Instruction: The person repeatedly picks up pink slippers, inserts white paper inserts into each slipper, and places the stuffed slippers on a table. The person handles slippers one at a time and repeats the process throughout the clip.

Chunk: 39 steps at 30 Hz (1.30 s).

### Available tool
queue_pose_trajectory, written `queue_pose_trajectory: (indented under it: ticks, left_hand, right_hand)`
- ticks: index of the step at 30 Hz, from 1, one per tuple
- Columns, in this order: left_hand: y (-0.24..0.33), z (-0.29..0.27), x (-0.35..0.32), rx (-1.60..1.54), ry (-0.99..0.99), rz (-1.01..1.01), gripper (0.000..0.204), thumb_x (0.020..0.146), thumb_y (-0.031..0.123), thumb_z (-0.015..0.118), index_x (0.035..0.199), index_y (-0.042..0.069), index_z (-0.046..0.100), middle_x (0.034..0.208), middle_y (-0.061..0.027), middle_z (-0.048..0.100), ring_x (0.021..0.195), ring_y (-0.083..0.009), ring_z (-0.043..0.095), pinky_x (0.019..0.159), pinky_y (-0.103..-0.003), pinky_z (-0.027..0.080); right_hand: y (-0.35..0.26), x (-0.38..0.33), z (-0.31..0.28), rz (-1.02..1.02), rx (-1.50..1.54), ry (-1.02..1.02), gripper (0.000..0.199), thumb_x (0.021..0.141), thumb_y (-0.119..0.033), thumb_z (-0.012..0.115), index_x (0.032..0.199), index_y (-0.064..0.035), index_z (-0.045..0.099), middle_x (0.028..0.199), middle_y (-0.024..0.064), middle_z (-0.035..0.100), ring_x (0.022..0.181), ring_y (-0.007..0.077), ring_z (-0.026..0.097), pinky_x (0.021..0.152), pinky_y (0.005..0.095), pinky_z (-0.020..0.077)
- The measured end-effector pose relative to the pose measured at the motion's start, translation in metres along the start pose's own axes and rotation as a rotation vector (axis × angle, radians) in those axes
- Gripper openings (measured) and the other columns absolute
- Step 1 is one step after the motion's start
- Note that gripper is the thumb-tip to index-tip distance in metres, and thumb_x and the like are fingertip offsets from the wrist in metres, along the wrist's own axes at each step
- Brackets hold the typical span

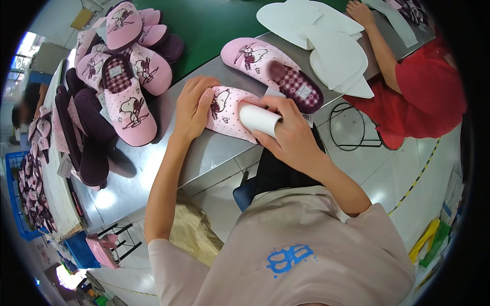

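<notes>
At the far left edge a blue basket [15,204] holds more pink slippers, and beside it dark purple slippers [87,132] lie in a row along the edge of the steel tabletop [143,183]. Just right of them a heap of pink slippers [127,66] with a cartoon dog print is piled partly on the green surface [214,25] behind the tabletop; one of them lies sole down with its checked insole showing.

Near the middle, the left hand [194,104] lies curled over the toe end of a pink dotted slipper [229,115], fingers bent and pressing on its upper, holding it down on the tabletop close to the near edge. The right hand [286,132] is closed around a white lint roller [259,120], whose round end touches the slipper's upper at its right side. Behind this slipper, just beyond it, a second pink slipper [270,71] lies on the tabletop with its dark checked insole facing up.

Further right, a stack of white insoles [326,46] rests on the tabletop. At the far right another person in a red top [429,97] has a hand [360,13] on the tabletop beside the insoles, and a black wire ring stand [352,127] sits on the floor below
</notes>
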<state>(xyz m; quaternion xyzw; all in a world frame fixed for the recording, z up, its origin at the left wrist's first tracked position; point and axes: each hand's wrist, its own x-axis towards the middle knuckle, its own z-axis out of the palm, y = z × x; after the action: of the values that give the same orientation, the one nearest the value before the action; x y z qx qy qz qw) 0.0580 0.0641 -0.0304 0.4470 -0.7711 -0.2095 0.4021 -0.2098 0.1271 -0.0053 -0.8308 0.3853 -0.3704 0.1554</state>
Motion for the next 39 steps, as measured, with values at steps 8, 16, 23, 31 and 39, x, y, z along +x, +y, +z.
queue_pose_trajectory:
  ticks: [8,16,23,31,39]
  left_hand:
    - [-0.001,0.003,0.004,-0.065,-0.016,0.002,0.043,0.107,0.031,0.041,0.108,0.006,0.075,0.11,-0.0138,0.075,0.109,-0.0354,0.064,0.102,-0.045,0.043]
    - [0.001,0.005,0.003,-0.052,-0.006,-0.049,0.042,0.107,0.033,0.043,0.109,0.008,0.077,0.106,-0.0125,0.073,0.108,-0.0331,0.064,0.102,-0.044,0.042]
    - [0.003,0.007,0.004,0.05,0.041,-0.078,0.039,0.107,0.032,0.046,0.106,0.007,0.076,0.105,-0.0115,0.073,0.107,-0.0332,0.063,0.101,-0.044,0.042]
    - [-0.003,0.008,0.001,0.064,0.122,-0.077,0.035,0.105,0.027,0.048,0.105,0.004,0.075,0.11,-0.0135,0.075,0.107,-0.0344,0.066,0.097,-0.045,0.045]
    - [0.004,0.013,0.005,-0.027,0.259,-0.296,0.024,0.1,0.017,0.057,0.105,0.001,0.075,0.099,-0.0137,0.072,0.097,-0.0268,0.066,0.088,-0.037,0.05]
  right_hand:
    - [0.008,0.033,0.023,-0.141,-0.259,-0.044,0.027,0.086,-0.024,0.079,0.077,0.0009,0.073,0.148,0.0166,0.052,0.126,0.0343,0.055,0.106,0.0482,0.0452]
    - [0.02,0.05,0.045,-0.207,-0.313,-0.002,0.016,0.084,-0.012,0.073,0.09,0.0027,0.073,0.147,0.0132,0.053,0.122,0.0328,0.057,0.099,0.0497,0.0481]
    - [0.035,0.062,0.046,-0.278,-0.23,-0.025,0.022,0.086,-0.014,0.074,0.097,0.0043,0.072,0.146,0.0128,0.055,0.123,0.0329,0.058,0.1,0.0482,0.0481]
    - [0.014,0.007,0.001,-0.106,-0.057,0.109,0.012,0.086,-0.019,0.08,0.089,-0.008,0.077,0.131,0.0129,0.065,0.119,0.0332,0.061,0.102,0.0483,0.0453]
    - [-0.034,0.022,0.028,0.336,0.442,-0.164,0.046,0.09,-0.031,0.079,0.119,0.0019,0.065,0.102,0.022,0.067,0.094,0.041,0.069,0.08,0.0483,0.0555]
